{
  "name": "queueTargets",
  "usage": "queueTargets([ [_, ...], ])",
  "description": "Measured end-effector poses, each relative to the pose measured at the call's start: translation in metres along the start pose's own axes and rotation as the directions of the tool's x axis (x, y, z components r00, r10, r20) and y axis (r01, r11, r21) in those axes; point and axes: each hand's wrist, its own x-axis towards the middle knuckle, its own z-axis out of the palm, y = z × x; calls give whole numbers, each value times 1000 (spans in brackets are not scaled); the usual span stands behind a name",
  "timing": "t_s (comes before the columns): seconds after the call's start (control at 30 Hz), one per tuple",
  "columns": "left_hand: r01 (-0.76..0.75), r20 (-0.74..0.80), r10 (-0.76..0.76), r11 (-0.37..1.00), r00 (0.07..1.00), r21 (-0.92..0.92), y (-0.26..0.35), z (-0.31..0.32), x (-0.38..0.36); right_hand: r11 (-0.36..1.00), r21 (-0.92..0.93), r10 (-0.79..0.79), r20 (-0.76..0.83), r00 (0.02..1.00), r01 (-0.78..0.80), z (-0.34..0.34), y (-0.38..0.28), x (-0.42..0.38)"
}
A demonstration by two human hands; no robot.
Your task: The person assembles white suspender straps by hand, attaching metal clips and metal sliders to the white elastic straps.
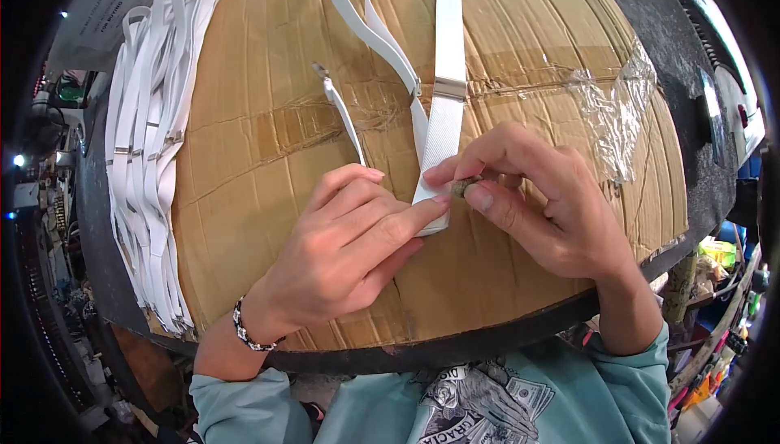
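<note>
A pair of white elastic suspenders lies on the cardboard, with a metal slide adjuster on its wide strap. A narrower strap end with a metal clip points away to the left. My left hand is closed on the near end of the wide strap, index finger on top and thumb below. Between the thumb and index finger of my right hand is a small grey-brown piece, held at the strap's right edge. Its kind cannot be made out.
A bundle of white suspenders with metal adjusters lies along the left side of the cardboard sheet. Clear tape is crumpled at the right. The dark table edge runs in front of me. Cluttered shelves stand at the right.
</note>
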Motion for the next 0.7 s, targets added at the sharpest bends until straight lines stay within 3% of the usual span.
queueTargets([
  [0.07, 14, -13, -14, 1000, 1000, -24, 0, -1, 1, 999, 19, 36, 11, 999, -36, 2, -3, 0],
  [0.53, 60, -32, -62, 996, 998, -66, 0, -1, -2, 986, -68, -153, 9, 988, 154, 11, 6, 2],
  [0.7, 91, -15, -94, 988, 995, -125, -1, -4, 0, 988, -83, -131, 22, 991, 132, 11, 2, 0],
])
